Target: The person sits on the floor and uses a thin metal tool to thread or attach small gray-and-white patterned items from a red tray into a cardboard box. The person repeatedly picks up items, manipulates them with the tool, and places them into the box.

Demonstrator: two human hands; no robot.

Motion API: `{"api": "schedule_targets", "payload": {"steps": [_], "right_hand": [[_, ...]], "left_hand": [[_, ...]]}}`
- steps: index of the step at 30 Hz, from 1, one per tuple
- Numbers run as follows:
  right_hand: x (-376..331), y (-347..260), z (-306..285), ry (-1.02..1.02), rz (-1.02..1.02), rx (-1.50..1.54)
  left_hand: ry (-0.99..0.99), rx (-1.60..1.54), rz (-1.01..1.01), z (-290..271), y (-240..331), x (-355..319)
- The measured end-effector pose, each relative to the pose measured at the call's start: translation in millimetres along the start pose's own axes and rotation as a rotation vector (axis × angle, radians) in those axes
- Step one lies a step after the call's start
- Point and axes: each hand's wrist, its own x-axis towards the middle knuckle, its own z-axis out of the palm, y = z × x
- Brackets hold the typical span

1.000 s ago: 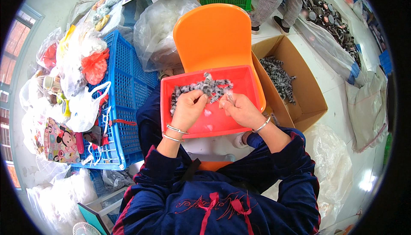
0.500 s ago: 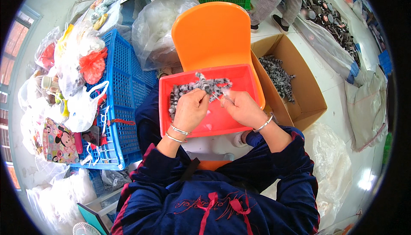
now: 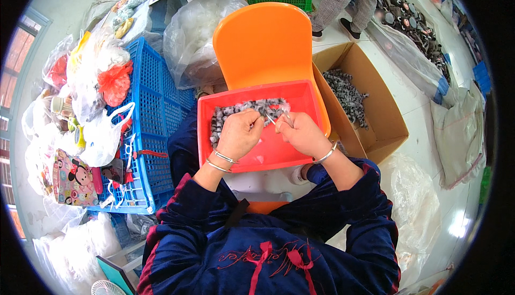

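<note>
We note an open brown carton [image 3: 387,128] right of the red tray, clear bags [image 3: 91,69] on the blue crate, a cartoon-printed pink bag [image 3: 72,179] at left.

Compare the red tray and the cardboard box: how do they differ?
The red tray is shallow, bright plastic and sits in front of the person on the orange chair; the cardboard box is deeper, brown, and stands on the floor to the right. Both hands, the left hand and the right hand, work over the tray; none touches the box. Both hold small grey pieces.
</note>
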Motion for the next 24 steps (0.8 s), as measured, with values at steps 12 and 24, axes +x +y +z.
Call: {"api": "schedule_targets", "payload": {"steps": [12,24], "right_hand": [[-8,-16,0,0.156,-0.234,-0.574],[1,-18,3,0.118,-0.106,-0.064]], "left_hand": [[0.047,-0.016,0.045,-2,3,5],[0.029,0.017,0.060,13,22,-3]]}}
